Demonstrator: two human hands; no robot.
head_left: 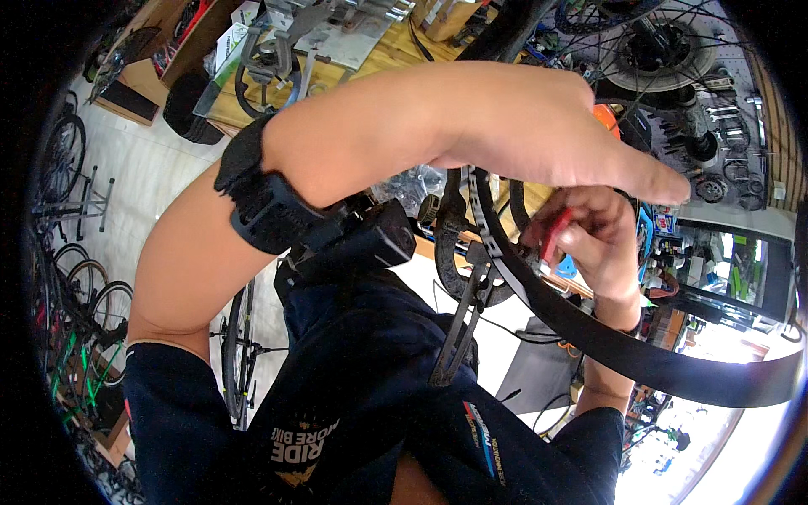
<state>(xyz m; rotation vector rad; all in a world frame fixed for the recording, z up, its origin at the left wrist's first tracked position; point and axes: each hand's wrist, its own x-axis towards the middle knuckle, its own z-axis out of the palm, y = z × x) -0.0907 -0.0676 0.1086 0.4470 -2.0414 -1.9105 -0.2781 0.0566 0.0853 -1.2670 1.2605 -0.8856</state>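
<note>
A black bicycle wheel rim (640, 358) with white lettering curves from the middle toward the right edge. It stands beside the dark arms of a metal stand (453, 244). My left arm reaches across above it, and my left hand (589, 139) is over the far part of the rim, one finger stretched out to the right. The left hand's other fingers are mostly hidden, so whether they touch the rim cannot be seen. Close to the rim's right side, my right hand (602, 252) pinches a small red tool (554, 236), partly covered by the fingers.
Behind the rim is a wooden workbench (383, 71) with a metal clamp-like device (269, 67). A spoked wheel (652, 50) is at the upper right, near wall-hung tools (728, 126). Several bicycles (88, 295) line the left side. A black device (370, 240) is strapped to my left forearm.
</note>
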